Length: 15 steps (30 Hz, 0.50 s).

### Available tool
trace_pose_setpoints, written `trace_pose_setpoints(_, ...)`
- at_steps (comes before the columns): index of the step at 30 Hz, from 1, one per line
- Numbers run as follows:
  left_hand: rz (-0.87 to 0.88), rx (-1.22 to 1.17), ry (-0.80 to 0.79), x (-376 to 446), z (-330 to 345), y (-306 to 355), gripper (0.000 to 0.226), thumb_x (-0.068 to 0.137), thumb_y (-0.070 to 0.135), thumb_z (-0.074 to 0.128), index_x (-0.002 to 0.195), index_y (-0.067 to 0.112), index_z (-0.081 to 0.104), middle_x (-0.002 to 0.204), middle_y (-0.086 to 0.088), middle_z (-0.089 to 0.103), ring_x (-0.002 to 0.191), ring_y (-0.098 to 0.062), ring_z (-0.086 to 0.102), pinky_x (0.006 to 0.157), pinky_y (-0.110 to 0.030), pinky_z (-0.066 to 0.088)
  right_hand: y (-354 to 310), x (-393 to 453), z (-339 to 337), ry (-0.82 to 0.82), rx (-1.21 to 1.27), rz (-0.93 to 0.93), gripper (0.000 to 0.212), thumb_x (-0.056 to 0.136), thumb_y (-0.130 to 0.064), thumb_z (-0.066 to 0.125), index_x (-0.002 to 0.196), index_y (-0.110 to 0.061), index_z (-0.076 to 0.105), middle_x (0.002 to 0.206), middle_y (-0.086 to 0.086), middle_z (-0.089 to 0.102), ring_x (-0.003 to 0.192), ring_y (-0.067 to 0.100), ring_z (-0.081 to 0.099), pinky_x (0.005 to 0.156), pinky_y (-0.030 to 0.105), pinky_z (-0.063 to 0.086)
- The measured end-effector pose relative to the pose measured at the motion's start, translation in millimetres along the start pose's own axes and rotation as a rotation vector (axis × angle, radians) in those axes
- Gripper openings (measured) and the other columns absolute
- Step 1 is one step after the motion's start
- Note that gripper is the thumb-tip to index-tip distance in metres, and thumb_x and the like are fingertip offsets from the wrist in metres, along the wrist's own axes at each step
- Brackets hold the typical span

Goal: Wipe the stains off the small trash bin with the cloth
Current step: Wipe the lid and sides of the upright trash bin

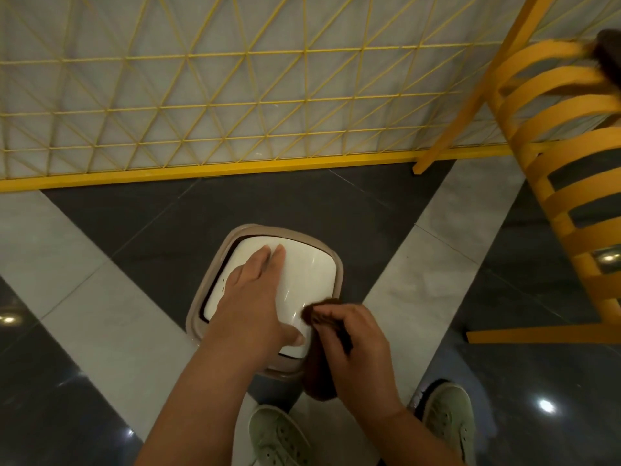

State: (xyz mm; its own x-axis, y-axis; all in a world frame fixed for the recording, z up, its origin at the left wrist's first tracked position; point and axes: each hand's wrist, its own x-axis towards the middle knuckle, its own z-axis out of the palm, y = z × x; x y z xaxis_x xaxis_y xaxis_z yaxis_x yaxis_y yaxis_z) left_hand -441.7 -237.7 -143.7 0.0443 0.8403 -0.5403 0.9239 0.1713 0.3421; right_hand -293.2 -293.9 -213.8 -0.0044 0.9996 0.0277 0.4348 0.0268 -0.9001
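Small trash bin (331,264) standing on tiled floor (100,331), near yellow lattice fence (235,95); white lid (312,274) set in beige rim. Left hand (252,297) flat on lid, fingers extended, grip wide, holding nothing. Right hand (356,341) at bin's near right corner, grip closed around brown cloth (319,364); cloth hangs against bin's side. Yellow chair (554,163) at right. Shoes (279,435) below.
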Motion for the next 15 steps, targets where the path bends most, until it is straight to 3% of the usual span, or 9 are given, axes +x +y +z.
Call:
trace_pose_setpoints(4, -0.002, -0.001, 0.006, 1, 1, 1, 0.121, 0.073, 0.04, 0.079, 0.152, 0.031, -0.012, 0.16, 0.011, -0.011, 0.148, -0.02, -0.001, 0.117, -0.037, 0.018, 7, 19, -3, 0.044, 0.004, 0.189, 0.019, 0.09, -0.028, 0.058, 0.093, -0.047, 0.058, 0.1, -0.02, 0.06, 0.096, -0.007, 0.055, 0.083, 0.012, 0.046)
trace_pose_setpoints(7, -0.007, -0.006, 0.025, 2, 1, 2, 0.121, 0.072, 0.038, 0.08, 0.152, 0.031, -0.01, 0.16, 0.013, -0.01, 0.147, -0.018, 0.0, 0.116, -0.036, 0.022, -4, 40, -4, 0.086, 0.01, 0.197, 0.014, 0.091, -0.032, 0.057, 0.098, -0.044, 0.059, 0.102, -0.019, 0.059, 0.096, -0.007, 0.054, 0.085, 0.012, 0.047)
trace_pose_setpoints(11, -0.003, -0.02, 0.004, 3, 0, 0, 0.122, 0.072, 0.038, 0.08, 0.152, 0.032, -0.011, 0.16, 0.013, -0.011, 0.148, -0.019, 0.0, 0.116, -0.037, 0.021, -3, 4, 2, 0.032, 0.012, 0.121, 0.033, 0.088, -0.024, 0.058, 0.092, -0.057, 0.056, 0.099, -0.027, 0.058, 0.099, -0.005, 0.056, 0.086, 0.008, 0.044)
trace_pose_setpoints(15, -0.018, -0.001, -0.011, 2, 0, 2, 0.122, 0.073, 0.039, 0.079, 0.151, 0.031, -0.014, 0.16, 0.012, -0.012, 0.148, -0.02, 0.0, 0.117, -0.04, 0.02, 27, -41, 12, -0.025, 0.017, 0.22, 0.044, 0.086, -0.014, 0.067, 0.092, -0.057, 0.058, 0.098, -0.025, 0.062, 0.095, -0.004, 0.059, 0.082, 0.008, 0.043)
